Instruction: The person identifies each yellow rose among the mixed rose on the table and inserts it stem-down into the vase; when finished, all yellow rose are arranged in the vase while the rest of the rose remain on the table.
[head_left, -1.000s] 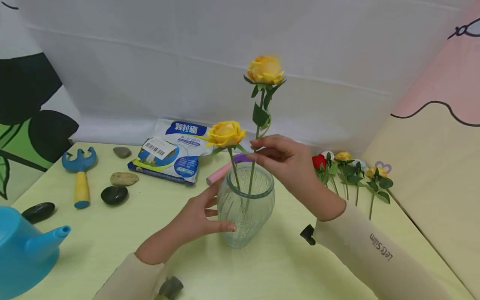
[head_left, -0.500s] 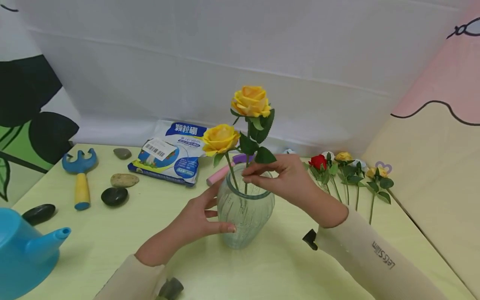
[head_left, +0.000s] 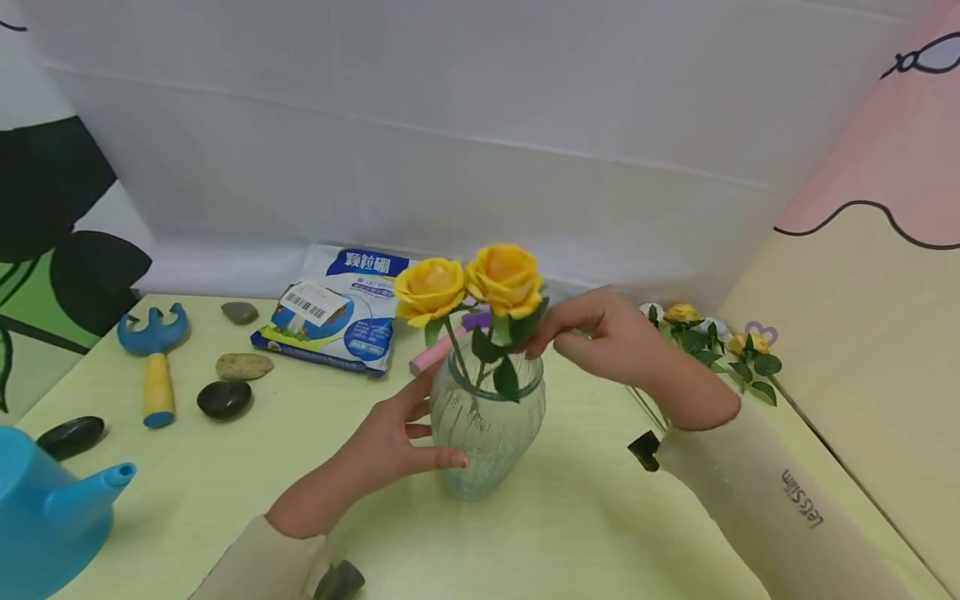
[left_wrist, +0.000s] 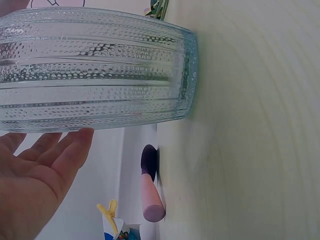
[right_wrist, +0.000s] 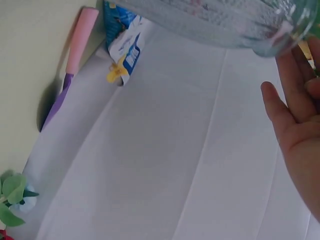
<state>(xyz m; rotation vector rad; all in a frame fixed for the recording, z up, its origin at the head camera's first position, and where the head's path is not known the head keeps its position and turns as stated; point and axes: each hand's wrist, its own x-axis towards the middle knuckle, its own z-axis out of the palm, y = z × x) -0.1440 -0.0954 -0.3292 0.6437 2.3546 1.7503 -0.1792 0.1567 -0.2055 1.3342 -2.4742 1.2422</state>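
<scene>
A clear ribbed glass vase [head_left: 487,442] stands in the middle of the table. My left hand [head_left: 375,450] holds its left side, thumb in front and fingers behind; the left wrist view shows fingers along the textured glass [left_wrist: 95,70]. Two yellow artificial roses lean in the vase, the left rose [head_left: 431,290] beside the right rose [head_left: 506,279], blooms almost level above the rim. My right hand [head_left: 618,350] is at the right rose's leaves by the rim, forefinger reaching inward and thumb apart from it. In the right wrist view, fingertips overlap the vase rim [right_wrist: 270,47].
Behind the vase lies a pink-handled purple tool [head_left: 431,354], near a blue-and-white bag [head_left: 337,312]. To the left are a toy hand fork [head_left: 156,367], several stones [head_left: 225,400] and a blue watering can [head_left: 63,517]. More artificial roses [head_left: 682,313] lie at right, partly behind my right arm.
The right rose has come down into the vase, its bloom dropping beside the left one. My right hand has lowered, then shifted right, its thumb parting from the stem. The left hand keeps its hold.
</scene>
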